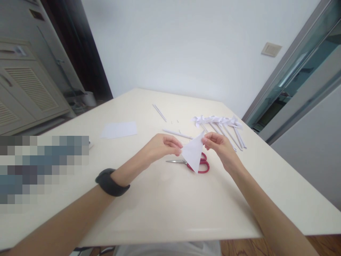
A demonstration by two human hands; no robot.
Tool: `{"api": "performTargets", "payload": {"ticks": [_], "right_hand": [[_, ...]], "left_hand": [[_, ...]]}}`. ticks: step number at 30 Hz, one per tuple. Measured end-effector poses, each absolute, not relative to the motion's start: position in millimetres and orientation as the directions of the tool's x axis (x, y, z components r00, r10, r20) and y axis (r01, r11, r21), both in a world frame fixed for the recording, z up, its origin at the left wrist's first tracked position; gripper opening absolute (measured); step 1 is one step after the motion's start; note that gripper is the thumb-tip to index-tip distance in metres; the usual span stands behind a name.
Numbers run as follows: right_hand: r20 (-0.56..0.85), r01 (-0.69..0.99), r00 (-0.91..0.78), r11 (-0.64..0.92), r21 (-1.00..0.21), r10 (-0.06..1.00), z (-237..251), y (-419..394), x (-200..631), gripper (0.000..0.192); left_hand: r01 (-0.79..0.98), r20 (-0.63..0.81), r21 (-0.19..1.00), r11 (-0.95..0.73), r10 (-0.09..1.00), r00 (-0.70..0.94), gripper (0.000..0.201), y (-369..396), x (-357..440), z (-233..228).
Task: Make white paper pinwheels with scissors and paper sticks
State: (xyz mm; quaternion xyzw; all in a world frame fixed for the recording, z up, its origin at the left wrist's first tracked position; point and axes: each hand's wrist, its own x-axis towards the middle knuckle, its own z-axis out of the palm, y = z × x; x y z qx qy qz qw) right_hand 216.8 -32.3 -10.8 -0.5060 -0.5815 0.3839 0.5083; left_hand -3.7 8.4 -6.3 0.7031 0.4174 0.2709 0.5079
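Cream table (165, 209): left hand (165, 145) and right hand (217, 143) pinch paper (193, 153) edges over scissors (183, 161); likely folding step, next move needs steady fingertips.

I count two hands (161, 145), one paper triangle (194, 151), one pair of scissors (204, 167), one wall switch (271, 49) at two o'clock.

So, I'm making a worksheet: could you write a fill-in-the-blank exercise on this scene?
The left hand and right hand hold a paper piece coloured ____.
The scissors have ____ handles.
The black wristband is on the ____ arm.
The pinwheel-like papers lie nearer the ____ hand.

Missing words: white; red; left; right.
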Motion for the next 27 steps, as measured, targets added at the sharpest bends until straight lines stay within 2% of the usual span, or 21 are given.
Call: {"api": "performTargets", "payload": {"ticks": [15,27], "right_hand": [[0.233,0.221,0.077,0.211,-0.952,0.97,-13.2,-32.2,216.9,0.018],[0.213,0.182,0.038,0.203,-0.962,0.976,-13.5,-32.3,216.1,0.017]], "left_hand": [[0.314,-0.044,0.939,-0.142,0.854,0.518,0.016,7.7,-3.6,-4.0],[0.325,-0.063,0.935,-0.14,0.838,0.542,0.016,7.4,-3.0,-7.4]]}}
